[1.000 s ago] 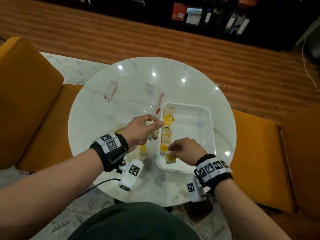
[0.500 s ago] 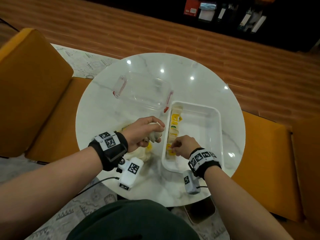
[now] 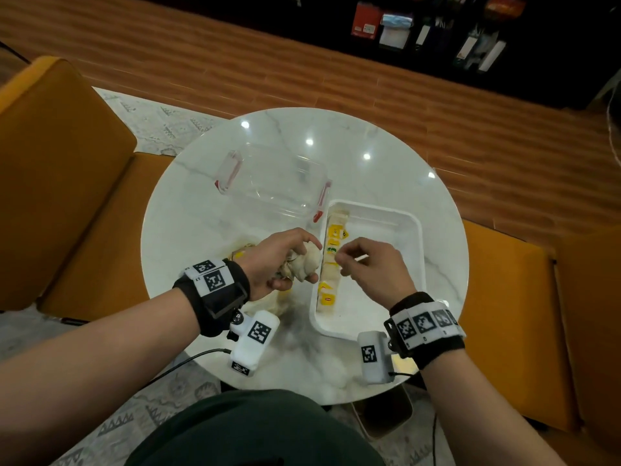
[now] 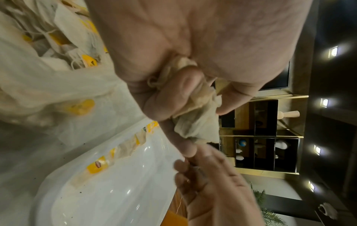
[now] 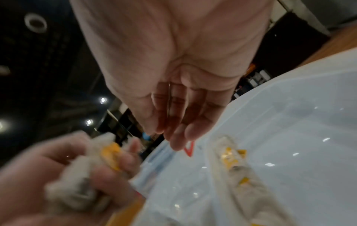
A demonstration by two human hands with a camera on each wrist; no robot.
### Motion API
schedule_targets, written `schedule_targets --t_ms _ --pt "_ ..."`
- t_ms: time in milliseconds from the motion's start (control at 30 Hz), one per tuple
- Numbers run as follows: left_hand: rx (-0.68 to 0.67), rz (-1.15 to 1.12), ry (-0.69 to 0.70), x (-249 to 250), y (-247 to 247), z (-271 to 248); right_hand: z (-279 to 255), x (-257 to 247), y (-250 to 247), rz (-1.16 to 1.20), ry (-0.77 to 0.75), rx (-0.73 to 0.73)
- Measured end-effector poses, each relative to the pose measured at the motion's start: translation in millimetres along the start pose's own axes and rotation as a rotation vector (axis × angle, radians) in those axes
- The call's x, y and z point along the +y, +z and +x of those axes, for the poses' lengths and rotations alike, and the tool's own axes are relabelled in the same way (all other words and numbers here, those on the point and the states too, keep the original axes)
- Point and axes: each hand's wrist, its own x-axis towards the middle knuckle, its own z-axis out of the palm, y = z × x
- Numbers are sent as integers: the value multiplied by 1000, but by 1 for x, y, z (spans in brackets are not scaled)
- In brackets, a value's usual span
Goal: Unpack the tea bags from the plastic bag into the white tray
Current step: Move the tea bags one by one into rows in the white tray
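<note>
My left hand (image 3: 280, 260) clutched a crumpled bunch of pale paper tea bags (image 3: 304, 264); my right hand (image 3: 371, 267), fingers relaxed and empty, hovered just right of them, above the white plastic tray's (image 3: 415, 230) near-to-far row.

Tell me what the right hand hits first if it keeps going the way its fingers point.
Most likely the bunch of tea bags that the left hand grips; the right hand points leftward at it above the white tray. Depth is unclear.
</note>
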Motion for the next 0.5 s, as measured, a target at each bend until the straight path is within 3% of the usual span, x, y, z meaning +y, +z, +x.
schedule_targets --t_ms 100,267,500 --pt "-32 31 38 0 5 0 -18 -30 -7 205 -45 -42" --pt "-115 34 64 3 14 1 -23 -34 -10 140 -44 -49" --pt "-166 41 69 5 20 5 -33 -28 -20 266 -11 1"
